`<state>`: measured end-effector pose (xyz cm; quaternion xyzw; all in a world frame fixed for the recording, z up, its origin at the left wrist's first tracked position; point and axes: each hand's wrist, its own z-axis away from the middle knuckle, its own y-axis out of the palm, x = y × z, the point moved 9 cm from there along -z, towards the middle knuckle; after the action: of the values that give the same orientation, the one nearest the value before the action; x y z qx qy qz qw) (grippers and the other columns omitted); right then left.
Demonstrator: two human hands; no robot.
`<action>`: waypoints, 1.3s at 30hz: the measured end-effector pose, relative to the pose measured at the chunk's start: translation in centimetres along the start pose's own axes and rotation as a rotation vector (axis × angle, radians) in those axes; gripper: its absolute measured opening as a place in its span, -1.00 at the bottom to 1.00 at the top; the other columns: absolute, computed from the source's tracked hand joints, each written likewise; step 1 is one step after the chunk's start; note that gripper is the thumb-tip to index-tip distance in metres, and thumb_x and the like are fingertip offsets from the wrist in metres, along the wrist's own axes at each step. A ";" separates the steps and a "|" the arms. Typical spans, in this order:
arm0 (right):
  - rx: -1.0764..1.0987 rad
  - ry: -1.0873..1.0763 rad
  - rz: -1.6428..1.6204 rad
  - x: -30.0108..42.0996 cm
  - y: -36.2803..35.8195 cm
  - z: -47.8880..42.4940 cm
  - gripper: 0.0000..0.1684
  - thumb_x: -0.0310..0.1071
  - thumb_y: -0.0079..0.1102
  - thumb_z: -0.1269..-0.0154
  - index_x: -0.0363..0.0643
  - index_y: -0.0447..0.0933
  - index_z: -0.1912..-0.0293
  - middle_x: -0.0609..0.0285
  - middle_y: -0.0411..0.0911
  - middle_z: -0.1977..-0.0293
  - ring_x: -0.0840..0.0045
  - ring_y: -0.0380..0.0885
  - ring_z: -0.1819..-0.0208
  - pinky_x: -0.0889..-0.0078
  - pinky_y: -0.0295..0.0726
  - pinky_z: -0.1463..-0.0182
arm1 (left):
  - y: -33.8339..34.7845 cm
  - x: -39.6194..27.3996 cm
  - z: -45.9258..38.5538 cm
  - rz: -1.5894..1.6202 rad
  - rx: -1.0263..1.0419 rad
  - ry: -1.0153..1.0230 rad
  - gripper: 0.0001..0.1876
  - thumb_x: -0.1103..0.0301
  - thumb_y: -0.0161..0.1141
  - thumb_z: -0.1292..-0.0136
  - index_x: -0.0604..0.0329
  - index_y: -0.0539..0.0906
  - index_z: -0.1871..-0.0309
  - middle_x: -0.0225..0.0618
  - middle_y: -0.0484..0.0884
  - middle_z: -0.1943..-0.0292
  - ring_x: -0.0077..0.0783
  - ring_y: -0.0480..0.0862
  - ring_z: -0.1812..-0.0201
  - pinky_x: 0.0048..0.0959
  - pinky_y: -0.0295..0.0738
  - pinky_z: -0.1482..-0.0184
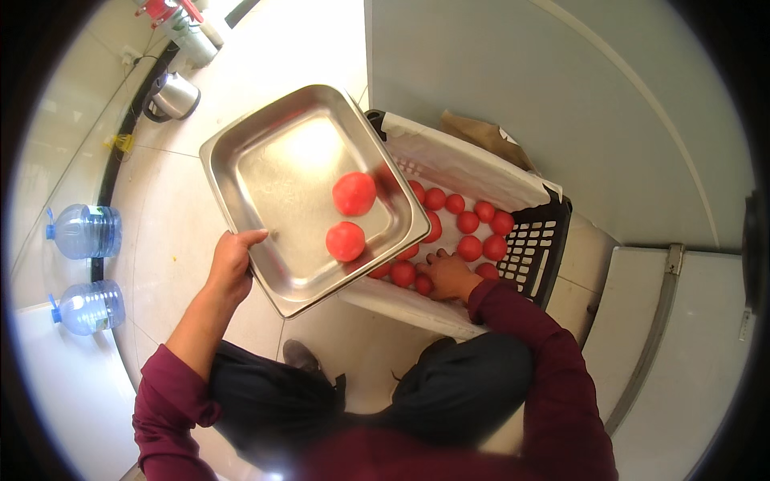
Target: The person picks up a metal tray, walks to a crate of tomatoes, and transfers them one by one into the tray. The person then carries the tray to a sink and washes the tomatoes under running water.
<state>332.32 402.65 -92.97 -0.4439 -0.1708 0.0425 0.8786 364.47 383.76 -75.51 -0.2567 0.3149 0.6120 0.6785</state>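
My left hand [231, 264] grips the near left rim of a square stainless steel pan [271, 174], its thumb over the inside edge. Two tomatoes, one farther [354, 193] and one nearer [345, 242], rest in the right part of the pan. To the right, my right hand [448, 275] reaches down into a black plastic crate [550, 252] with a pale lining [475, 159]. Its fingers are beside a small tomato [424, 285]; whether they hold it I cannot tell. Several more tomatoes [469, 247] lie in the crate, some hidden beneath the pan.
A steel electric kettle [175, 96] stands on the tiled floor at the far left. Two large plastic water bottles [90, 231] are along the left wall. Brown cardboard [487, 138] sits behind the crate, beside a grey panel [511, 66]. My knees flank the floor below.
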 end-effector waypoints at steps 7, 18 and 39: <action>0.194 -0.017 -0.096 -1.1 0.5 -0.5 -0.16 0.21 0.42 0.00 0.18 0.56 -0.29 0.04 0.71 0.12 0.11 0.70 0.03 0.00 0.65 0.03 | -0.3 0.1 -0.1 0.004 -0.011 0.019 -0.75 0.49 0.20 -0.35 0.45 0.61 -0.03 -0.11 0.73 0.16 -0.21 0.76 0.17 -0.26 0.70 0.09; 0.132 -0.056 -0.178 -1.4 0.4 -0.4 -0.19 0.13 0.45 0.00 0.16 0.58 -0.29 0.03 0.74 0.16 0.11 0.74 0.09 0.00 0.69 0.05 | -0.4 0.1 -0.2 -0.013 -0.015 0.016 -0.71 0.50 0.18 -0.35 0.49 0.60 -0.08 -0.08 0.74 0.11 -0.19 0.77 0.13 -0.25 0.70 0.02; -0.698 -0.074 -0.461 9.9 -32.8 2.4 -0.35 -0.06 0.47 -0.14 -0.09 0.59 -0.20 0.07 0.68 0.11 0.17 0.68 0.08 0.16 0.66 -0.03 | -0.5 0.3 -0.8 -0.016 -0.002 0.016 -0.69 0.48 0.18 -0.37 0.49 0.58 -0.11 -0.09 0.74 0.11 -0.20 0.77 0.16 -0.23 0.73 0.07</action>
<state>338.32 386.94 -63.00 -0.6633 -0.3013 -0.1998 0.6552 364.87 383.30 -76.28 -0.2646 0.3175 0.6051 0.6805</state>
